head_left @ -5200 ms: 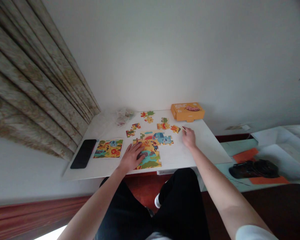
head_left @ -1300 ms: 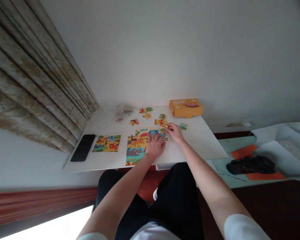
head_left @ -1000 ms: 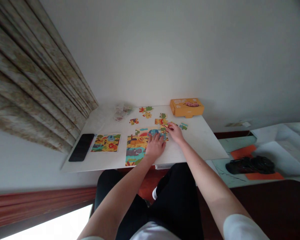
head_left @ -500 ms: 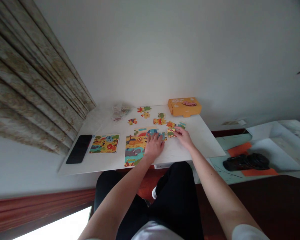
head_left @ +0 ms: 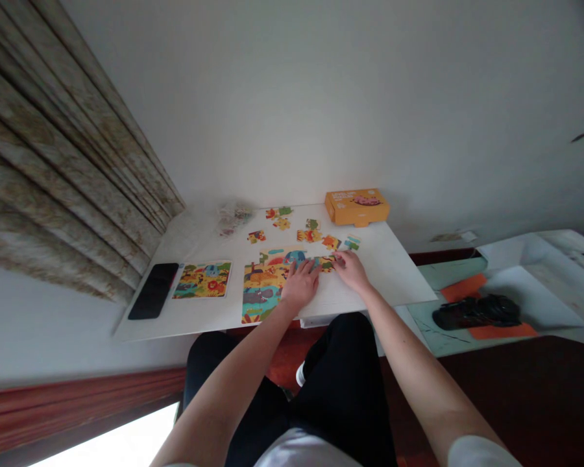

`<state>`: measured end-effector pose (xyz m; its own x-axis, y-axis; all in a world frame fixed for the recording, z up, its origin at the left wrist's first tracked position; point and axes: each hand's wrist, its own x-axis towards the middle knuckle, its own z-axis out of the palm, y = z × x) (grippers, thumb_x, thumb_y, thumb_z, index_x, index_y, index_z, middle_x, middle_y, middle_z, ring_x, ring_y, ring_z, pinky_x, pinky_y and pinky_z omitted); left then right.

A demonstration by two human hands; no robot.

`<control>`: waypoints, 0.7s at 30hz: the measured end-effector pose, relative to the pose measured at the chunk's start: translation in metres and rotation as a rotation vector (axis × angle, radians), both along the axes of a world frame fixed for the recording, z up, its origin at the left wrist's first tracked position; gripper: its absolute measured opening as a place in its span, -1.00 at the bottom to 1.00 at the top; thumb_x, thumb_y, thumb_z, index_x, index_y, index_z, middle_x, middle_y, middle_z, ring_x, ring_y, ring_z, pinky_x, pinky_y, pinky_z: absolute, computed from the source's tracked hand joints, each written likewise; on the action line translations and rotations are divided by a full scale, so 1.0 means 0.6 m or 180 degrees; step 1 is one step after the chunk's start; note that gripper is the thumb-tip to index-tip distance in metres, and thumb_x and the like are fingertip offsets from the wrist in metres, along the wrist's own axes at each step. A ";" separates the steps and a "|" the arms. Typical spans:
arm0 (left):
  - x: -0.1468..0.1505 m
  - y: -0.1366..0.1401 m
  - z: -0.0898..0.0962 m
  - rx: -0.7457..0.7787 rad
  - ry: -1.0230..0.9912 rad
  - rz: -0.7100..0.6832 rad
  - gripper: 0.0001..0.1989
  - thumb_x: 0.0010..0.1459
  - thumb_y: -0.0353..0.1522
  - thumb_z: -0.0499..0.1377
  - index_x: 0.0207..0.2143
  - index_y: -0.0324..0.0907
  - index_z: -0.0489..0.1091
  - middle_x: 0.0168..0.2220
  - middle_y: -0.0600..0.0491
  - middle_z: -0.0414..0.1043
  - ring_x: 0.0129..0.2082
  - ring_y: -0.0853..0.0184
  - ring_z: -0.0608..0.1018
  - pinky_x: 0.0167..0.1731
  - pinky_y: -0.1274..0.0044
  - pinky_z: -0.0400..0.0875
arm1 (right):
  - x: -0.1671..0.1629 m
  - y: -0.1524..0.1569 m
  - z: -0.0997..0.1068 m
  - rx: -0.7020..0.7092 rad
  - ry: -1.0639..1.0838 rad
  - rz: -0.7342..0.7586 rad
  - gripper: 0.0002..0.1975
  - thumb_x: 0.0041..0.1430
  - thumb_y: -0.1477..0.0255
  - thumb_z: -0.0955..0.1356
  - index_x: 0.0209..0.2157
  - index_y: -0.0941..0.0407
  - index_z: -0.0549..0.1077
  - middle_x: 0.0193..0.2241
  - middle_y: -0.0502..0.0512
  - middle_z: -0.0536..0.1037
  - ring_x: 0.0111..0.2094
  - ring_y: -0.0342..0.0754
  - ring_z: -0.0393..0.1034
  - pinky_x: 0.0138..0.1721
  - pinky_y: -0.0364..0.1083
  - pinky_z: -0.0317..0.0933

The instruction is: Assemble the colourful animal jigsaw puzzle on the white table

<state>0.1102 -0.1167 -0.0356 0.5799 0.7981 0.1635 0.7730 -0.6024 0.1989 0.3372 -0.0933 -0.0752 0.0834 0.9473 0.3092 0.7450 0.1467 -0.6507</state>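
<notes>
A partly assembled colourful jigsaw puzzle [head_left: 265, 282] lies on the white table [head_left: 389, 272]. My left hand [head_left: 299, 285] rests flat on the puzzle's right part, fingers spread. My right hand [head_left: 351, 269] presses a puzzle piece [head_left: 327, 263] against the puzzle's right edge; whether it grips the piece I cannot tell. Loose pieces [head_left: 310, 235] lie scattered just beyond, with others [head_left: 278, 216] further back.
A reference picture card [head_left: 203, 279] and a black phone [head_left: 153, 299] lie at the left. An orange box [head_left: 357, 206] stands at the back right, a clear plastic bag [head_left: 231, 216] at the back. Curtains [head_left: 53, 168] hang at left. A black object [head_left: 477, 311] sits on a lower surface to the right.
My right hand drew back from the loose pieces and brought a piece down to the puzzle's right edge. My left hand stayed on the puzzle. The camera shifted slightly.
</notes>
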 end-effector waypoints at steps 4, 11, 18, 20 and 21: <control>0.001 0.001 0.001 -0.0007 0.0031 0.0043 -0.55 0.48 -0.30 -0.05 0.32 -0.02 0.36 0.36 -0.04 0.34 0.38 0.15 0.33 0.41 0.11 0.13 | -0.008 -0.015 0.007 0.0279 -0.0127 0.0084 -0.76 0.25 0.40 0.38 -0.07 0.07 0.60 -0.11 0.21 0.61 -0.04 0.14 0.47 0.09 0.14 0.36; 0.002 0.000 0.001 0.0020 0.0012 0.0085 -0.55 0.48 -0.31 -0.05 0.33 -0.04 0.35 0.36 -0.06 0.34 0.38 0.13 0.33 0.41 0.11 0.13 | -0.016 -0.027 0.021 0.0263 -0.0544 0.0358 -0.74 0.31 0.42 0.37 -0.04 0.01 0.65 0.01 0.15 0.64 0.06 0.16 0.44 0.16 0.18 0.30; 0.003 0.000 0.006 -0.0001 0.0068 0.0082 -0.54 0.49 -0.31 -0.06 0.34 -0.07 0.34 0.37 -0.08 0.33 0.38 0.11 0.32 0.40 0.10 0.14 | -0.018 -0.027 0.018 0.0144 -0.0756 0.0267 -0.72 0.34 0.42 0.35 0.00 -0.02 0.65 0.08 0.13 0.62 0.07 0.16 0.43 0.16 0.18 0.30; 0.002 0.000 0.006 -0.0002 0.0071 0.0092 -0.54 0.48 -0.31 -0.05 0.34 -0.06 0.35 0.36 -0.07 0.33 0.38 0.11 0.32 0.40 0.11 0.15 | -0.018 -0.028 0.018 0.0128 -0.0813 0.0261 -0.71 0.35 0.42 0.35 0.01 -0.02 0.65 0.10 0.13 0.61 0.06 0.17 0.42 0.14 0.18 0.30; 0.002 0.000 0.005 0.0005 0.0066 0.0094 -0.54 0.48 -0.31 -0.05 0.33 -0.05 0.35 0.36 -0.07 0.33 0.38 0.12 0.32 0.40 0.11 0.15 | -0.018 -0.028 0.019 0.0125 -0.0826 0.0271 -0.71 0.35 0.41 0.35 0.01 -0.02 0.65 0.10 0.13 0.61 0.06 0.17 0.42 0.14 0.18 0.31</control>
